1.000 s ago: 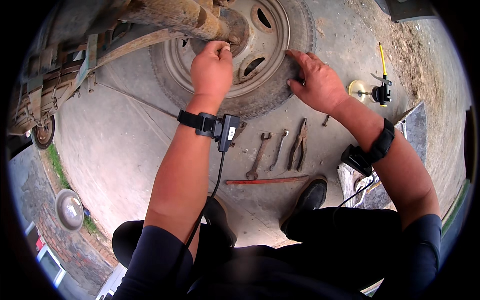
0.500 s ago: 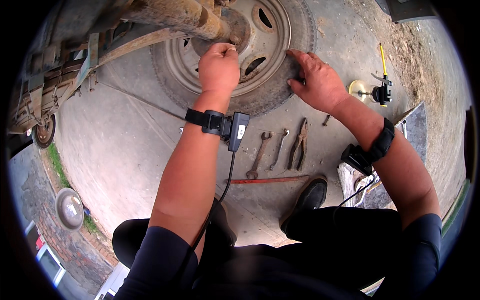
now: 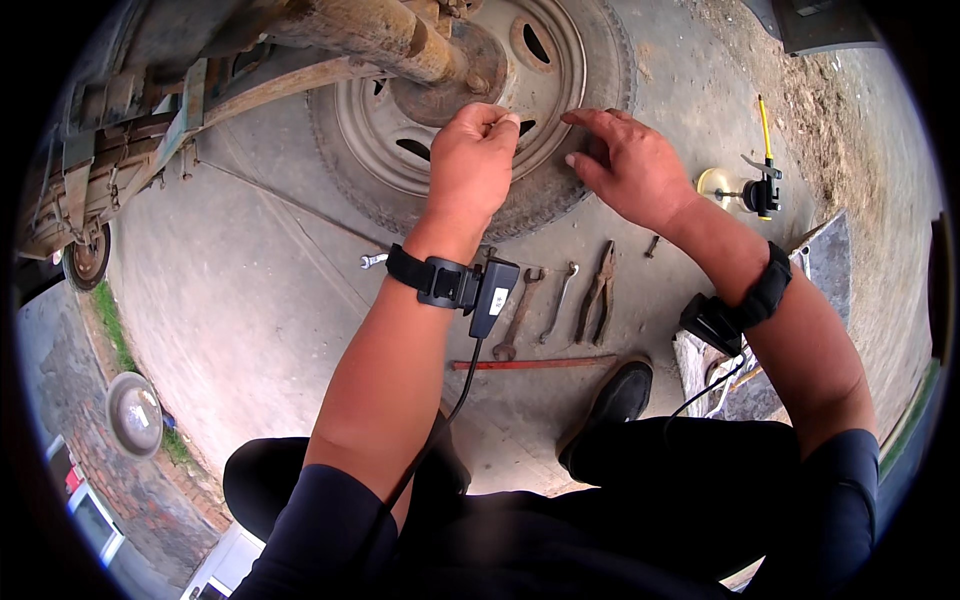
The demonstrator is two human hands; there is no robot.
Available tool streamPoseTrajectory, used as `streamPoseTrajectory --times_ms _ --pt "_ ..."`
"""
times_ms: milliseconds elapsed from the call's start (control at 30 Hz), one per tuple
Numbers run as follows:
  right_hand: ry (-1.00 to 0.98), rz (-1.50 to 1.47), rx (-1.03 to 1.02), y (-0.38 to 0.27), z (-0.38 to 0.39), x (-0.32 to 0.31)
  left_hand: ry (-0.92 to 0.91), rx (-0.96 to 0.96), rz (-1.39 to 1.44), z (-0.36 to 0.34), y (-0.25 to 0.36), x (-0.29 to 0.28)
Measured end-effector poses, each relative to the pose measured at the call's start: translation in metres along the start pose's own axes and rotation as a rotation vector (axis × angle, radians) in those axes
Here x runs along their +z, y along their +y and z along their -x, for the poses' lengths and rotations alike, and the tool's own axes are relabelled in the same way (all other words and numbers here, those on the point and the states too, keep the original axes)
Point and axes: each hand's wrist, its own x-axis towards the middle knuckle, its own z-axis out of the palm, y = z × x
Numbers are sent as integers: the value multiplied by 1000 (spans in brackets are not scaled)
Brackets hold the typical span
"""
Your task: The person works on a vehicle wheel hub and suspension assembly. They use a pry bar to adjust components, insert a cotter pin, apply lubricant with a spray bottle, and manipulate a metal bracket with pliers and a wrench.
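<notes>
My left hand (image 3: 470,170) is closed in front of the wheel, thumb pressed against the curled fingers. Anything pinched there is too small or hidden to make out. Over the tire's edge my right hand (image 3: 640,168) hovers, its thumb apart from the half-bent fingers and nothing between them. Behind both hands stands a worn black tire (image 3: 612,62) on a dusty steel rim (image 3: 555,85). A rusty axle (image 3: 365,38) runs to the hub (image 3: 485,72) from the upper left.
On the concrete lie a rusty wrench (image 3: 518,315), a slim wrench (image 3: 557,304), pliers (image 3: 597,292), a red bar (image 3: 535,364) and a small bolt (image 3: 652,247). An oil can (image 3: 764,188) with a yellow spout stands right. A metal basin (image 3: 135,415) is far left.
My left hand has moved right and toward me, away from the hub. My right hand has shifted slightly; its fingers are a little more bent.
</notes>
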Motion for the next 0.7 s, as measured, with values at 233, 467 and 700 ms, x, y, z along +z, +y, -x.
streamPoseTrajectory --times_ms 233,467,700 --pt "-216 -1032 541 -31 -18 11 -190 -241 389 46 6 6" --pt "-375 -1341 522 -24 -19 11 -304 -431 689 48 3 -8" --pt "-319 -1372 475 -31 -21 5 -317 -417 612 64 2 -21"
